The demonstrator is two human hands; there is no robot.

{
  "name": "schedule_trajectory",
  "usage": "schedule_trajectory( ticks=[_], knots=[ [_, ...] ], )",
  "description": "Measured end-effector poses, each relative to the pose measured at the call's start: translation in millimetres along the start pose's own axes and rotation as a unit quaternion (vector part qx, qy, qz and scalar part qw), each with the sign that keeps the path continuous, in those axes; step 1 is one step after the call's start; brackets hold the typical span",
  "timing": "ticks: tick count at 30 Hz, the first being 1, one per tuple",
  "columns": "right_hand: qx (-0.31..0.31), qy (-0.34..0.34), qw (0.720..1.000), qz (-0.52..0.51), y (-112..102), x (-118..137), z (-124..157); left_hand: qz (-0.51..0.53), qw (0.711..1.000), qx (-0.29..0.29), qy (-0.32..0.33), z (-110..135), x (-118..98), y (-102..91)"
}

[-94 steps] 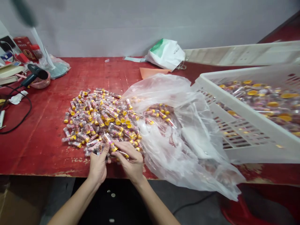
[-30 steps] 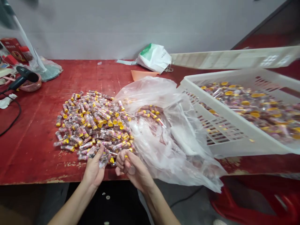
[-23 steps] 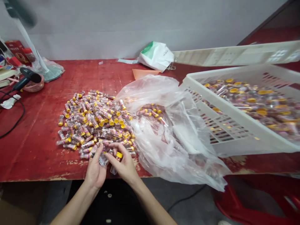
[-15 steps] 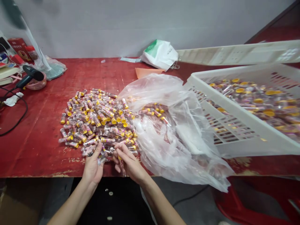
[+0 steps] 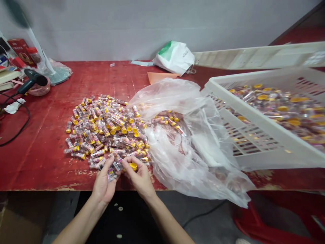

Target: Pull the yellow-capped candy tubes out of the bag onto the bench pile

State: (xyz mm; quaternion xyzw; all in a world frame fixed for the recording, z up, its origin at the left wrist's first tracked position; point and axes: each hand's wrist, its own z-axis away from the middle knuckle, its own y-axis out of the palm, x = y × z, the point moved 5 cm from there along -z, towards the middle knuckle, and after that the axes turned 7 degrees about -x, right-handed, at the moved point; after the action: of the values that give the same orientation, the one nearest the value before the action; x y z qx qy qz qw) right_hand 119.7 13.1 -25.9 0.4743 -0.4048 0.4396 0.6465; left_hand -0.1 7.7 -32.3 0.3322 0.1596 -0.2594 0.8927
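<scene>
A heap of small clear tubes with yellow caps (image 5: 109,125) lies near the front edge of the table. At its near side, my left hand (image 5: 103,186) is closed around several clear tubes with printed labels (image 5: 111,174), thumb on top. Close beside it, my right hand (image 5: 141,178) pinches a tube by its yellow-capped end (image 5: 133,166); most of that tube is hidden by the fingers. The fingertips of my right hand are by the tubes in my left hand, and I cannot tell if they touch.
To the right of the heap lies a crumpled clear plastic bag (image 5: 175,159) with more tubes inside. Beyond it a white slotted crate (image 5: 243,118) holds many tubes. A lamp base (image 5: 61,76), a black scanner-like device (image 5: 33,80) and a white-green bag (image 5: 175,57) stand behind.
My right hand has turned, bringing the yellow cap up into view, and sits nearer my left hand. The labelled tubes in my left hand show more clearly.
</scene>
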Motion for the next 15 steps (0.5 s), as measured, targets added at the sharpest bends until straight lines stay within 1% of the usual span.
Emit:
schedule_trajectory(
  ticks=[3,4,6,8,10,13,15],
  knots=[
    [0.014,0.046,0.991,-0.128,-2.6,1.6,0.5,0.029,1.0,-0.004,-0.006,0.0,-6.5,0.3],
    [0.019,0.05,0.986,-0.155,-4.1,3.1,3.4,0.035,0.999,-0.01,-0.008,0.3,-8.5,0.2],
    [0.018,0.033,0.984,-0.177,-7.5,6.8,10.2,0.039,0.999,-0.018,-0.016,1.6,-9.9,0.4],
    [-0.006,-0.009,0.984,-0.176,-10.6,9.4,15.0,0.036,0.999,-0.017,-0.031,4.3,-7.6,1.5],
    [-0.043,-0.059,0.984,-0.16,-12.9,10.2,16.7,0.038,0.998,-0.013,-0.048,7.6,-3.3,2.1],
    [-0.1,-0.136,0.981,-0.097,-15.4,10.5,16.8,0.05,0.996,-0.017,-0.079,12.3,4.2,1.5],
    [-0.144,-0.202,0.968,-0.039,-18.1,12.5,19.3,0.049,0.995,-0.012,-0.089,14.9,7.0,2.4]
  ],
)
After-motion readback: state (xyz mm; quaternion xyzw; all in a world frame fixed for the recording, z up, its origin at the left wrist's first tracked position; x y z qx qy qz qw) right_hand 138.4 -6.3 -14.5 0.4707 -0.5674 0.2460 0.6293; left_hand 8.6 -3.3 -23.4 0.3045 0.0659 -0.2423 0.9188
